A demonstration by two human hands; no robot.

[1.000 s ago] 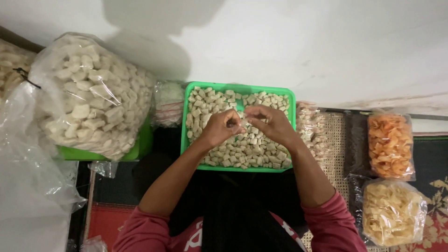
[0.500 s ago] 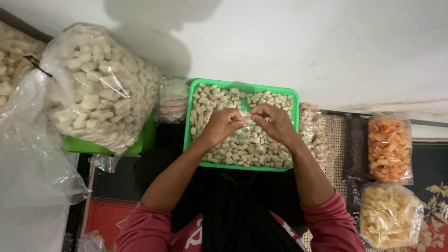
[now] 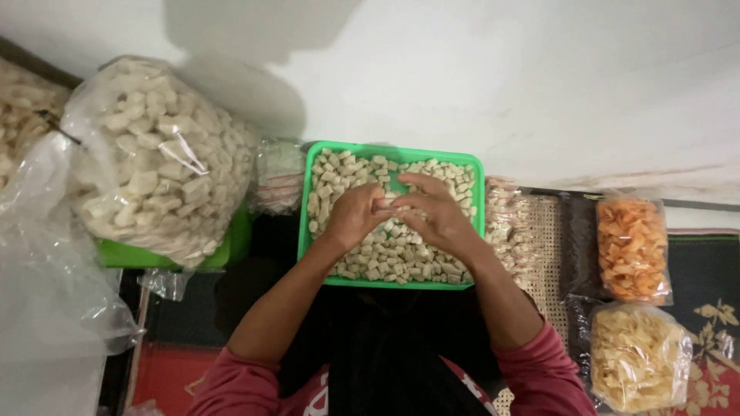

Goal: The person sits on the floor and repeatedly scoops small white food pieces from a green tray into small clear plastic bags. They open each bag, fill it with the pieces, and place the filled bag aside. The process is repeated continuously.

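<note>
Pale cracker pieces (image 3: 401, 254) are filling the green tray (image 3: 395, 153) directly beneath both hands — left hand (image 3: 353, 216) and right hand (image 3: 437, 214) are meeting fingertip to fingertip, curled, pinching something too small to identify.

Bright, even light from behind the head casts a soft shadow on the white wall (image 3: 539, 85) (focus stays sharp).
</note>
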